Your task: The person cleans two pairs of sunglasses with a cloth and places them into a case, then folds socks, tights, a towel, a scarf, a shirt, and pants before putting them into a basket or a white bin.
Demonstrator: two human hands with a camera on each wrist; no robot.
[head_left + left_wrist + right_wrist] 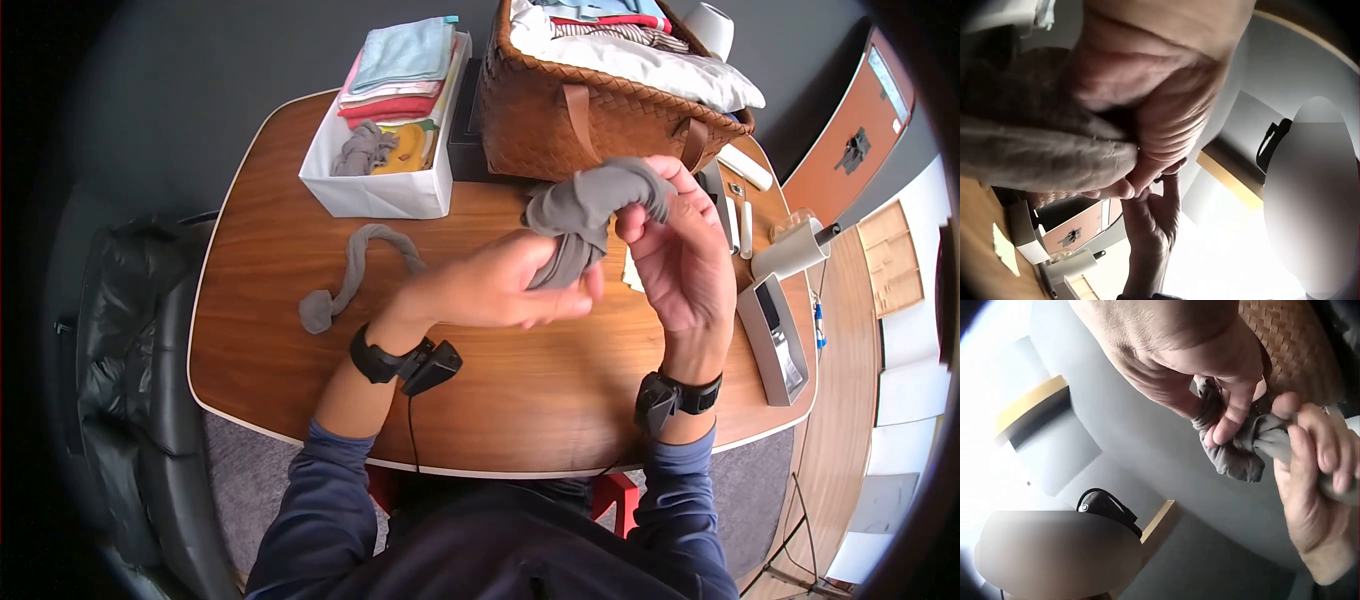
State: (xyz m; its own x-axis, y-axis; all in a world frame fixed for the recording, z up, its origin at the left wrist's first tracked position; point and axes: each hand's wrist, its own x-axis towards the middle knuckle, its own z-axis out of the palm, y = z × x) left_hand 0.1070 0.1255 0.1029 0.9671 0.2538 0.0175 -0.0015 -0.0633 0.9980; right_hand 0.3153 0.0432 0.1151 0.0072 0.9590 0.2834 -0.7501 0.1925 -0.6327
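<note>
Dark grey walls (230,60) rise behind the brown wooden desk (480,400), and a black sofa (155,390) sits off to its left. Above the desk, in front of me, I hold a twisted grey cloth (592,198) between both hands. My left hand (490,285) is closed around its lower part, fingers curled over the fabric, while my right hand (685,245) pinches its other end between thumb and fingers. Between them the cloth bends over in an arch, bunched and wrinkled.

On the desk, to the left of my left hand, a long grey strip (354,265) lies in a curve with a rounded lump at one end. Beyond it, a white box (385,196) holds folded cloths (405,55), a grey bundle (364,148) and something yellow (406,150). Near its right side stands a woven brown basket (535,115) heaped with fabrics.
</note>
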